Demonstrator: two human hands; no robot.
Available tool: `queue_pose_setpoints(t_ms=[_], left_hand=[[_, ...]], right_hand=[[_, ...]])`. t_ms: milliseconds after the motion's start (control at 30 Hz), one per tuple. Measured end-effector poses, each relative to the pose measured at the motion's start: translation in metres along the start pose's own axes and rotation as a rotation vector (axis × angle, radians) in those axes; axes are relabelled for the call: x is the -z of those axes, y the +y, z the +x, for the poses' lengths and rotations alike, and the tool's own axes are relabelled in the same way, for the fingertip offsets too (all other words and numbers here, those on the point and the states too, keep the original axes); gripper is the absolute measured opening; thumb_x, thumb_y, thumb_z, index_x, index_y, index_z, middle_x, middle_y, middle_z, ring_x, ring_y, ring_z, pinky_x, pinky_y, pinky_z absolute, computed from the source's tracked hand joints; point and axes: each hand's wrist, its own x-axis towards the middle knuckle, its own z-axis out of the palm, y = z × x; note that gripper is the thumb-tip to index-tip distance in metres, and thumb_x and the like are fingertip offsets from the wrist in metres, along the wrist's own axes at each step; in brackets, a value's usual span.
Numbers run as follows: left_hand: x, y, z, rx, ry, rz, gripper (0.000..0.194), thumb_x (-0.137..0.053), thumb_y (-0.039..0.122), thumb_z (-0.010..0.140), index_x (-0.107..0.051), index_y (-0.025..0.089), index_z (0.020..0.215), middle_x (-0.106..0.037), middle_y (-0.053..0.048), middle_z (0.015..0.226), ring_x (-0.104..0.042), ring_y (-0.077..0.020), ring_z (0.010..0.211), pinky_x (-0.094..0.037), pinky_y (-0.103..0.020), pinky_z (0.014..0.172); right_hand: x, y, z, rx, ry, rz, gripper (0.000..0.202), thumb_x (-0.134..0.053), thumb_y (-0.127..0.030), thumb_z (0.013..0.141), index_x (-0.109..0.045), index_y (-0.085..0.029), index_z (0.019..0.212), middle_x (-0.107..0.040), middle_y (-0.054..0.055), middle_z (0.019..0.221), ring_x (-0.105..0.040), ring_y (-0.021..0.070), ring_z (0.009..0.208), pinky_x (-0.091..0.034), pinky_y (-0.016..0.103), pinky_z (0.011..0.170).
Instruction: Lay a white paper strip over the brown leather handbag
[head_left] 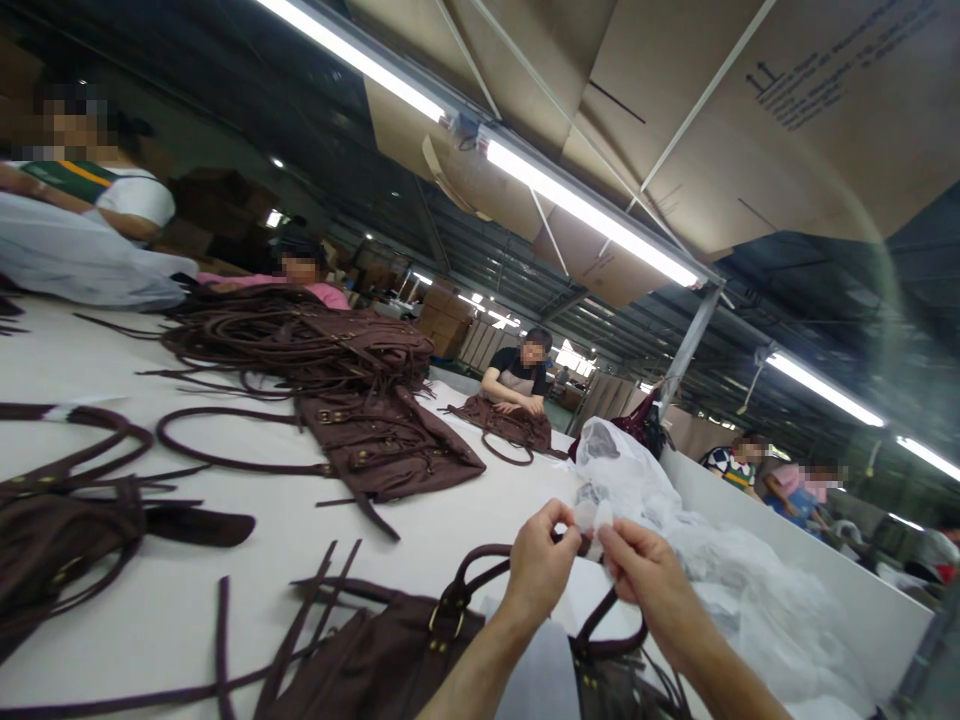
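My left hand (541, 565) and my right hand (643, 570) meet above the table and together pinch a small clear plastic piece (589, 517) between thumbs and fingertips. Just below them lies a dark brown leather handbag (390, 655) with curved handles (480, 570) and brass rings. A heap of thin clear plastic wrap (675, 520) lies to the right of my hands.
The white worktable (247, 590) carries a brown bag and straps (60, 520) at the left and piles of bags (352, 400) in the middle. Several seated people work along the far side. A white side wall (810, 570) borders the right edge.
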Motion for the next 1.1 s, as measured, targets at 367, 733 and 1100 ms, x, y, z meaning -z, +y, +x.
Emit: queue_pose_setpoints(t_ms=[367,733,1100], left_hand=[[0.003,0.004,-0.001,-0.039,0.016,-0.098,0.025,-0.051,0.027,0.081,-0.067,0.023,0.100,-0.064,0.004,0.072,-0.054,-0.0117,0.063,-0.040,-0.022,0.061],[0.003,0.005,-0.003,-0.062,0.110,-0.099,0.011,-0.051,0.029,0.083,-0.061,0.023,0.081,-0.060,0.007,0.071,-0.049,-0.0100,0.059,-0.037,-0.021,0.058],[0.005,0.010,-0.004,-0.094,0.120,-0.167,0.011,-0.048,0.022,0.082,-0.059,0.023,0.080,-0.056,0.007,0.064,-0.054,-0.0103,0.058,-0.039,-0.021,0.058]], right_hand=[[-0.011,0.001,0.012,-0.202,-0.011,0.049,0.056,-0.081,-0.060,0.060,-0.061,-0.014,0.085,-0.054,-0.004,0.060,-0.048,0.0061,0.051,-0.055,0.023,0.056],[-0.018,-0.005,0.014,-0.290,0.032,0.046,0.051,-0.082,-0.053,0.057,-0.057,-0.015,0.080,-0.051,-0.006,0.058,-0.048,0.0069,0.046,-0.055,0.025,0.050],[-0.023,0.000,0.020,-0.298,0.102,0.109,0.036,-0.076,-0.043,0.067,-0.057,-0.015,0.082,-0.053,-0.005,0.059,-0.047,0.0066,0.045,-0.055,0.025,0.050]])
